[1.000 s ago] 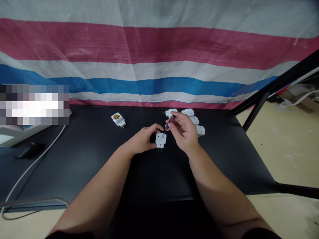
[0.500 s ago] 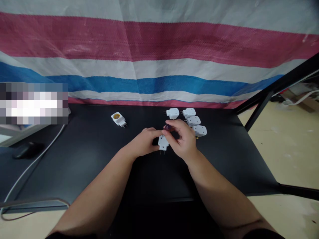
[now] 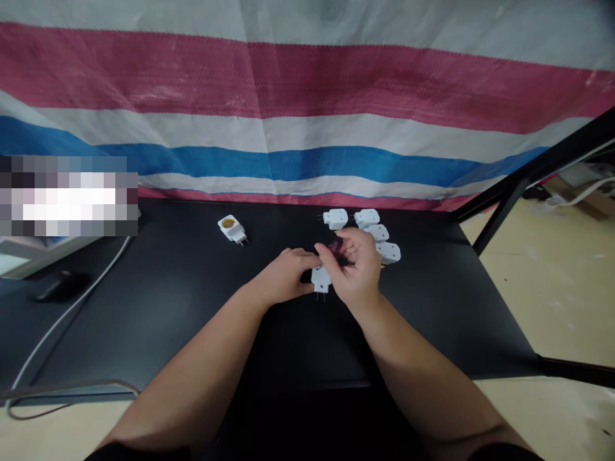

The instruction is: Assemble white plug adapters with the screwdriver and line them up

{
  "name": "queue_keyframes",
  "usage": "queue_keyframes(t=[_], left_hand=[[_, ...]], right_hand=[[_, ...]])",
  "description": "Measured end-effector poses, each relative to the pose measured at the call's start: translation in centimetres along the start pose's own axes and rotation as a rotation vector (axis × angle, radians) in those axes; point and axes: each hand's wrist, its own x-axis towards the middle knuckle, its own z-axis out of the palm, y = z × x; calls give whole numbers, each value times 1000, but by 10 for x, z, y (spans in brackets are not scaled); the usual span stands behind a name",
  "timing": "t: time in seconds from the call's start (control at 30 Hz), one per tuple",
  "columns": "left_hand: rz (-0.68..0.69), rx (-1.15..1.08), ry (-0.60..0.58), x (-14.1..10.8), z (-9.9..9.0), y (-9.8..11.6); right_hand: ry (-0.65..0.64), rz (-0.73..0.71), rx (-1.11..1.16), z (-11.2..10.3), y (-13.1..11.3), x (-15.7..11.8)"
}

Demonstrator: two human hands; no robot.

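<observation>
My left hand (image 3: 288, 275) is closed on a white plug-in lamp socket (image 3: 321, 279), its two metal prongs pointing toward me. Screw holes show on the face turned up, and the fingers cover its far end. Just above it, my right hand (image 3: 355, 262) is curled around the dark purple handle of a small screwdriver (image 3: 336, 246). The thumb and fingers hide the tip, so I cannot tell whether it touches a screw. Beyond the right hand lie several similar white sockets (image 3: 338, 219), holes facing up.
Apart on the left, another white socket (image 3: 232, 228) lies with its round, brass-coloured opening up. A black mouse (image 3: 61, 286) and a pale cable (image 3: 81, 299) are at the left of the black table (image 3: 168, 314). A striped sheet (image 3: 307, 77) hangs behind; black frame bars (image 3: 509, 198) stand right.
My right hand has rolled the screwdriver handle between its fingers, the thumb now reaching further forward. My left hand still grips the socket. The view has shifted slightly.
</observation>
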Motion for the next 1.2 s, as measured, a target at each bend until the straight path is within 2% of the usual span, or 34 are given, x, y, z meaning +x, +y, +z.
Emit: queue_keyframes(t=[0.1, 0.3, 0.43, 0.57, 0.73, 0.83, 0.93, 1.0, 1.1, 1.2], left_hand=[[20, 14, -23, 2, 4, 0], [23, 17, 8, 0, 8, -6], [17, -31, 9, -2, 6, -7], [33, -107, -20, -1, 1, -4], [70, -179, -73, -2, -5, -4], [111, -197, -80, -3, -6, -5], [111, -179, -57, -6, -6, -10], [73, -188, 18, -7, -7, -15], [24, -319, 122, -7, -11, -19], [-25, -457, 87, -6, -16, -15]], right_hand=[[18, -2, 9, 5, 1, 2], [35, -169, 1, 6, -5, 8], [50, -154, 119, 0, -6, 11], [-97, -77, 241, -5, -6, 9], [-301, 167, 409, -12, -5, 9], [-369, 206, 501, -16, -3, 12], [-306, 136, 492, -17, -2, 12], [-228, 51, 411, -15, 0, 11], [-161, -46, 337, -12, 2, 9], [-100, -69, 316, -11, 4, 8]])
